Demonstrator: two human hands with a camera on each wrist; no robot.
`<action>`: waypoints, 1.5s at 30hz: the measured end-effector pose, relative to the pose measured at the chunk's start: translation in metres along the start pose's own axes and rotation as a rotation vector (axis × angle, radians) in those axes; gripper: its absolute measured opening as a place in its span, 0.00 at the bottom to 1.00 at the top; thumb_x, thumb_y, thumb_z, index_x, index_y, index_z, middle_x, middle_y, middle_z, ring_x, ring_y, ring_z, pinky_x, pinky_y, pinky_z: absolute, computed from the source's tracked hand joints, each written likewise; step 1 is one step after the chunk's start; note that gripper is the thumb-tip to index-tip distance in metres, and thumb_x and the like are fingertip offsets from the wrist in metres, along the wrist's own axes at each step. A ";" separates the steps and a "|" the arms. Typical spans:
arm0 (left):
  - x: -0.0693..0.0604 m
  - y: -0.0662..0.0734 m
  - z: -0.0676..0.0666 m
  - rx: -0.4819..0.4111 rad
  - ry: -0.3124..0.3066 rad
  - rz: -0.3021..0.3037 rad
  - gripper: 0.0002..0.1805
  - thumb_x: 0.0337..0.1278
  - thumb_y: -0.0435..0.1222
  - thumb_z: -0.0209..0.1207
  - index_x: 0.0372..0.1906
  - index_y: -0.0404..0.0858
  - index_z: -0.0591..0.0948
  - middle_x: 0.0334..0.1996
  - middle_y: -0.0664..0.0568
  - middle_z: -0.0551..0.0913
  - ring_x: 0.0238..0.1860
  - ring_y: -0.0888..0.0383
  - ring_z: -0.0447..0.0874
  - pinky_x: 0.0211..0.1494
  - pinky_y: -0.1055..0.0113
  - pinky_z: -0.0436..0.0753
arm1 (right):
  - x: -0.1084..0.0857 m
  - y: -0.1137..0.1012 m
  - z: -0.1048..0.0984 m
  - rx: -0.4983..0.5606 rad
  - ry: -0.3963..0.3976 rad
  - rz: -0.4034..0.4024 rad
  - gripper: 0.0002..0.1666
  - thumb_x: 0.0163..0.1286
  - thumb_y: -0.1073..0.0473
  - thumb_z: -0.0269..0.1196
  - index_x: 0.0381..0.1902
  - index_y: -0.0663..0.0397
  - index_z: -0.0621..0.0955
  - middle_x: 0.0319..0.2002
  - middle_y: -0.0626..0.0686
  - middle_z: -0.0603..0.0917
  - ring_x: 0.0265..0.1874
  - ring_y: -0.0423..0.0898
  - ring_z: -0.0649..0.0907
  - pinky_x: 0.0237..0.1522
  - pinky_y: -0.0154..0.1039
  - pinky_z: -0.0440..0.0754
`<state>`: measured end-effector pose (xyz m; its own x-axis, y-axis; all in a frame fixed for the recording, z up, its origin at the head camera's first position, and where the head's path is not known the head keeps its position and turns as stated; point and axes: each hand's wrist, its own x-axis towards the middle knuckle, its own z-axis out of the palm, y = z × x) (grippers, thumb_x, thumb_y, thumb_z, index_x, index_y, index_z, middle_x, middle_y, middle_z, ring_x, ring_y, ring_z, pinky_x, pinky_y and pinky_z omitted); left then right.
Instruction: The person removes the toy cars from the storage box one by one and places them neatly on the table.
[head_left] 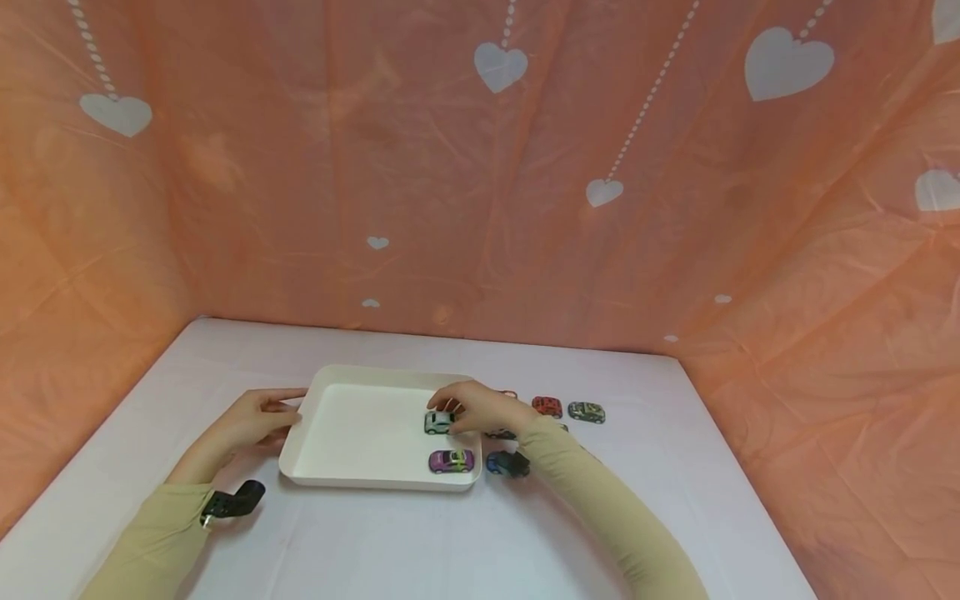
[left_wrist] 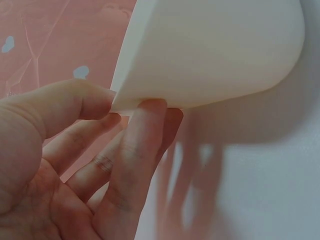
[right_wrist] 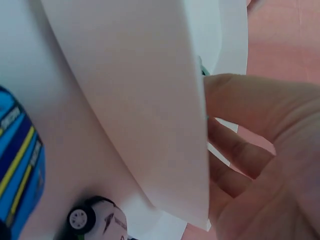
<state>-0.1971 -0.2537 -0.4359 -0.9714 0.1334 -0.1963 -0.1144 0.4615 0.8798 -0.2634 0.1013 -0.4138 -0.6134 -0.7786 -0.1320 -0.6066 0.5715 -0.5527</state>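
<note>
A white tray [head_left: 360,433] lies on the table, and my left hand [head_left: 255,418] pinches its left rim. The left wrist view shows the thumb and fingers of that hand [left_wrist: 75,160] on the rim. My right hand [head_left: 480,406] reaches over the tray's right wall and holds a pale green toy car [head_left: 437,422] inside it. In the right wrist view the tray wall [right_wrist: 135,100] hides most of that car and the fingertips. A purple and yellow-green toy car [head_left: 452,461] sits in the tray's near right corner.
Right of the tray stand a blue toy car [head_left: 497,463], a red one [head_left: 547,407] and a camouflage one [head_left: 587,412]. Others are partly hidden by the right arm. A white toy car [right_wrist: 110,220] shows beside the tray. Orange cloth [head_left: 420,208] hangs behind the table.
</note>
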 end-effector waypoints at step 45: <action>0.001 0.002 -0.001 0.005 -0.030 -0.029 0.31 0.62 0.30 0.57 0.68 0.26 0.62 0.49 0.31 0.78 0.35 0.57 0.82 0.33 0.64 0.83 | 0.000 0.005 0.001 0.029 0.028 -0.005 0.28 0.53 0.72 0.68 0.53 0.52 0.79 0.43 0.46 0.79 0.44 0.40 0.76 0.45 0.31 0.76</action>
<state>-0.1985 -0.2538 -0.4343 -0.9609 0.1463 -0.2350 -0.1416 0.4697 0.8714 -0.2663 0.1039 -0.4174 -0.6243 -0.7738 -0.1066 -0.5950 0.5595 -0.5770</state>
